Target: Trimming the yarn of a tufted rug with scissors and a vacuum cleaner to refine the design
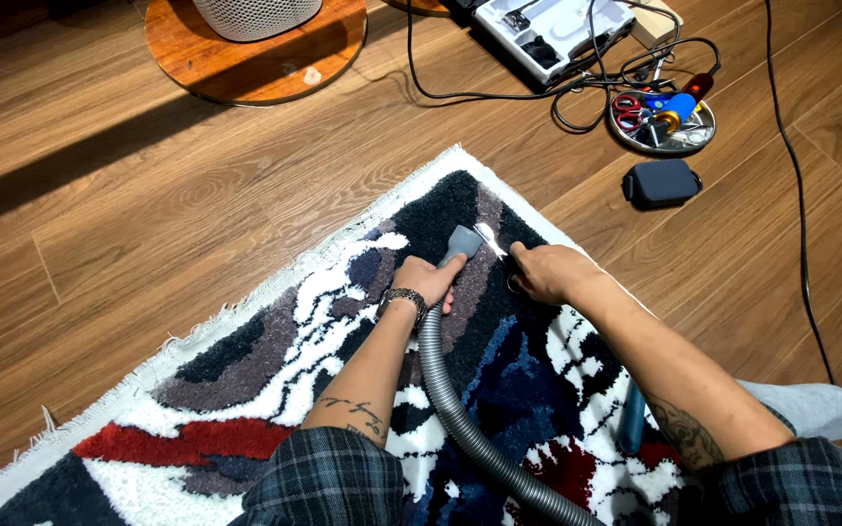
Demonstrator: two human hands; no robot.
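Head view: left hand grips vacuum nozzle (hose trailing); right hand clasps scissors alongside.

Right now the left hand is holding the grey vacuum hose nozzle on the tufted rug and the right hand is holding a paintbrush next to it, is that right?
Not quite. The right hand holds scissors, not a paintbrush; the shiny blades show by the nozzle in the head view. The rest stands: the left hand holds the grey vacuum hose nozzle on the tufted rug.

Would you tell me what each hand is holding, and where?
Left hand grips the grey vacuum hose just behind its nozzle; right hand holds scissors by the handles.
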